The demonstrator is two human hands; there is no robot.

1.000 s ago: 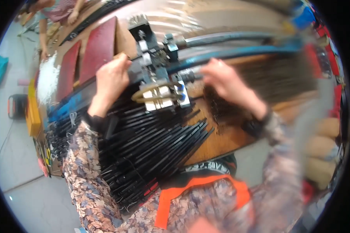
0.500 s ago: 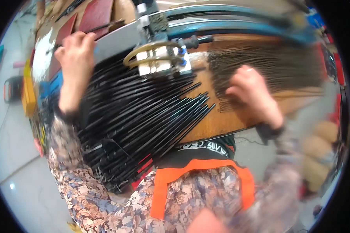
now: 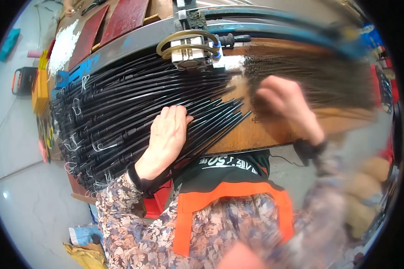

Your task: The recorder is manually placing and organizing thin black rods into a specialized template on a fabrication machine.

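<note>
A thick layer of long black rods [image 3: 134, 101] fans across the bench, with thin pale string loops at their left ends. My left hand [image 3: 168, 134] lies palm down over the nearer rods, fingers stretched forward and thumb to the right. On the right, many thin dark rods or wires [image 3: 318, 80] lie side by side on the wooden board. My right hand [image 3: 285, 101] is at their left end, its fingers curled and blurred; anything held in them is too smeared to make out. Just beyond the black rods' right ends sits a metal clamp-like device [image 3: 191, 54] with yellowish hoses.
A blue rail [image 3: 265, 29] runs along the bench's far side. Dark red panels [image 3: 125, 20] and a white heap [image 3: 63, 47] lie at the far left. The wooden board [image 3: 238, 143] ends at my apron [image 3: 229, 172]. A yellow box [image 3: 40, 92] stands to the left.
My left hand has come down from above the far left of the rods, toward me and rightward, onto them. My right hand stays near the thin rods, still blurred.
</note>
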